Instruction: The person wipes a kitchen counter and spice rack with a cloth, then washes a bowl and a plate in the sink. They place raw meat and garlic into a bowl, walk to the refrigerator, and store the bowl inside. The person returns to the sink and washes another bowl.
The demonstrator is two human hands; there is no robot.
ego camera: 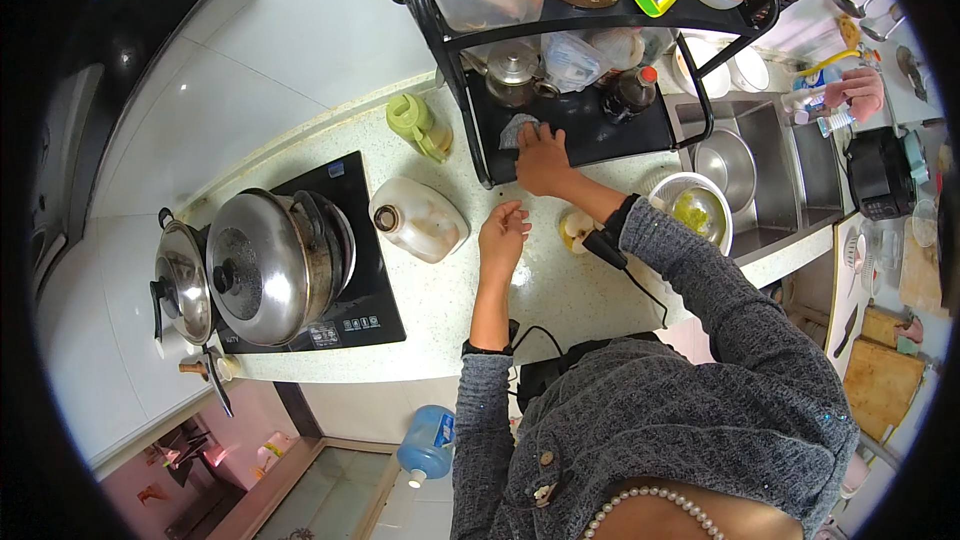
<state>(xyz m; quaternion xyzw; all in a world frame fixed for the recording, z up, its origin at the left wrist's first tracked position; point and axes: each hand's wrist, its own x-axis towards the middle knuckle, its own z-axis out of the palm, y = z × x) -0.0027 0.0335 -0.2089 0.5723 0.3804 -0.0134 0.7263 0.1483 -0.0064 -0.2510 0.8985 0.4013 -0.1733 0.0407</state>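
My right hand [543,161] presses a grey cloth [519,132] onto the lower shelf of a black metal rack [585,136], near its left front corner. Behind it on that shelf stand a metal teapot [513,75] and a dark bottle with a red cap [630,95]. My left hand [502,234] hovers over the speckled countertop [480,307] with its fingers loosely curled and holds nothing. Left of it stands a cloudy plastic jug [420,220]. Under my right forearm lies a cut apple [578,229], partly hidden by a black device on a cord [604,249].
Lidded metal pots [259,270] sit on the black induction cooktop [375,300] at left. A green pitcher [417,126] stands by the wall. Right of my forearm are a white colander [679,184] with a bowl inside and a steel sink [776,157].
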